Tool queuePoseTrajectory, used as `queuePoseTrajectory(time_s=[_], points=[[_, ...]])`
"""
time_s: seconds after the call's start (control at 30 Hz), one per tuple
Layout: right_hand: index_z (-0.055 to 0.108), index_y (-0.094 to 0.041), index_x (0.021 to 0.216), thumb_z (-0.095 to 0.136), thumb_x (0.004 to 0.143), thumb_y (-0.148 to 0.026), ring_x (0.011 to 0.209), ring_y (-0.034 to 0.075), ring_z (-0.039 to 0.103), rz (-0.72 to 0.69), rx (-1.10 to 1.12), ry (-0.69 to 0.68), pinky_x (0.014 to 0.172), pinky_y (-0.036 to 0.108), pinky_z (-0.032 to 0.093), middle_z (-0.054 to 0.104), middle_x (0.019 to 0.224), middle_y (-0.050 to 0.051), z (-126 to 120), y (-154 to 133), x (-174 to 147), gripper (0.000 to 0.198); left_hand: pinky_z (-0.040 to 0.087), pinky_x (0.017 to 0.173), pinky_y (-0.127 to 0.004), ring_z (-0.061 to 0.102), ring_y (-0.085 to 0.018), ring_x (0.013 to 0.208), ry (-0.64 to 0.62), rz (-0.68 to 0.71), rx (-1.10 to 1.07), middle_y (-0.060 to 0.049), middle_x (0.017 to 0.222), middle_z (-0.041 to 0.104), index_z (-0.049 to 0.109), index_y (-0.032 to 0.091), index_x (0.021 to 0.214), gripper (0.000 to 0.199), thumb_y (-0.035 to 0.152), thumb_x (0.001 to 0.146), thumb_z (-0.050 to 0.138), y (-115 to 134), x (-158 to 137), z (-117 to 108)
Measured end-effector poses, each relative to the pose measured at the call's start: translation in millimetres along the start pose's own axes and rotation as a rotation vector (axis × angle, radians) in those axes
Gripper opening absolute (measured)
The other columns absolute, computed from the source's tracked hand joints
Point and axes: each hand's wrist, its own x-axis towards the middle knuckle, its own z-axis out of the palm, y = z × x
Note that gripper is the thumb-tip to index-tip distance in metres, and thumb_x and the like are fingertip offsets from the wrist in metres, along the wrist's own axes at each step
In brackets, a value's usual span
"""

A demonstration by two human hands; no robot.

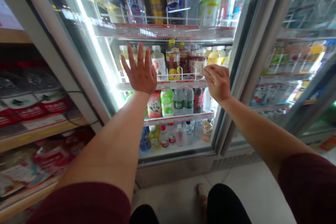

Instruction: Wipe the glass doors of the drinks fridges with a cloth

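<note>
My left hand is spread flat, fingers pointing up, against the glass door of a lit drinks cooler. To the right, my right hand is up at the same glass with its fingers bunched together. Something pale and thin shows at those fingertips, too little of it to name. Behind the glass, between the hands, stand a bottle with a yellow cap and a white-capped bottle. A wide brown container is seen just left of my right hand.
Lower cooler shelves hold green-labelled water bottles and small red-capped bottles. A metal door frame separates a second cooler on the right. Wooden shelves with packaged goods stand at left. Below lies a tiled floor.
</note>
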Motion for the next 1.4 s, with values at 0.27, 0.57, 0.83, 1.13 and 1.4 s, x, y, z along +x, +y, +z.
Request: queuePoseTrajectory(time_s=[0.27, 0.57, 0.83, 1.13, 1.4], points=[[0.073, -0.027, 0.139, 0.056, 0.108, -0.017, 0.127, 0.027, 0.064, -0.349, 0.141, -0.377, 0.113, 0.047, 0.054, 0.075, 0.138, 0.008, 27.2, -79.2, -18.3, 0.037, -0.021, 0.138, -0.054, -0.014, -0.023, 0.168, 0.017, 0.010, -0.007, 0.006, 0.181, 0.020, 0.033, 0.034, 0.172, 0.073, 0.044, 0.102, 0.047, 2.1, -1.3, -2.3], [0.073, -0.029, 0.139, 0.048, 0.111, -0.020, 0.130, 0.029, 0.062, 0.012, 0.090, -0.072, 0.119, 0.053, 0.051, 0.071, 0.141, 0.008, 34.7, -66.2, 36.4, 0.038, -0.025, 0.137, -0.048, -0.022, -0.019, 0.166, -0.008, 0.012, 0.101, 0.004, 0.183, 0.015, 0.030, 0.023, 0.172, 0.074, 0.039, 0.102, 0.046, -0.7, -1.3, 1.2], [0.072, -0.032, 0.138, 0.051, 0.110, -0.023, 0.128, 0.028, 0.064, -0.111, 0.088, -0.203, 0.116, 0.052, 0.053, 0.073, 0.138, 0.007, 3.3, -16.1, 3.6, 0.036, -0.023, 0.138, -0.050, -0.023, -0.020, 0.164, 0.009, 0.006, 0.026, 0.004, 0.182, 0.018, 0.033, 0.028, 0.172, 0.071, 0.045, 0.104, 0.044, 4.7, -2.2, -2.8], [0.068, -0.035, 0.143, 0.052, 0.109, -0.018, 0.130, 0.028, 0.062, -0.086, 0.056, -0.131, 0.115, 0.052, 0.055, 0.072, 0.139, 0.006, 30.9, -59.9, 7.2, 0.041, -0.026, 0.136, -0.046, -0.028, -0.017, 0.163, 0.013, 0.014, 0.041, 0.005, 0.182, 0.017, 0.033, 0.024, 0.172, 0.076, 0.050, 0.101, 0.042, 0.0, -0.7, 2.4], [0.069, -0.031, 0.143, 0.049, 0.111, -0.017, 0.137, 0.029, 0.057, -0.140, 0.068, -0.296, 0.121, 0.052, 0.047, 0.069, 0.147, 0.006, 52.2, -114.4, 40.7, 0.040, -0.020, 0.139, -0.050, -0.015, -0.020, 0.167, 0.035, 0.029, 0.033, 0.004, 0.181, 0.020, 0.035, 0.032, 0.172, 0.069, 0.045, 0.105, 0.043, 0.7, -2.3, -0.9]])
